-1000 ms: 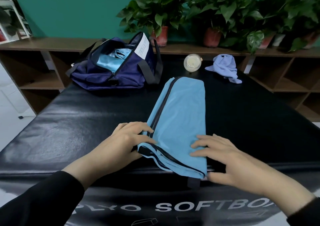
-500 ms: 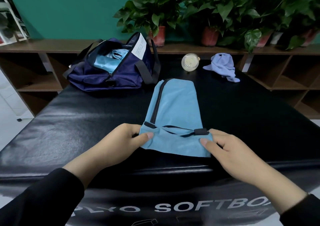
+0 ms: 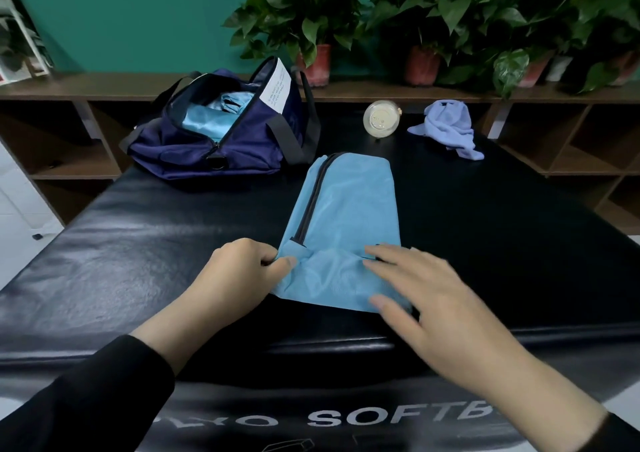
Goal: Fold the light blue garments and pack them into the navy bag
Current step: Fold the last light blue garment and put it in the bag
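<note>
- The light blue garment [image 3: 346,230] lies folded into a long narrow strip on the black padded table [image 3: 502,216], its far end close to the navy bag [image 3: 221,140] and its near end turned up between the two hands.
- A dark zipper runs along the garment's left edge, away from the person.
- The left hand [image 3: 239,275] sits at the near left corner of the garment, thumb and curled fingers pinching the cloth there.
- The right hand [image 3: 429,299] lies over the near right part of the garment, fingers spread and nearly straight, resting on the fabric; the hand is blurred, so whether it presses down cannot be told.
- The navy bag stands open at the far left of the table, with more light blue cloth [image 3: 214,119] visible inside it and a white tag on its raised flap.
- A round clear jar [image 3: 381,119] and a crumpled lavender cloth [image 3: 450,126] sit at the far edge, well apart from the hands.
- Potted plants [image 3: 311,18] line the wooden shelf [image 3: 104,86] behind.
</note>
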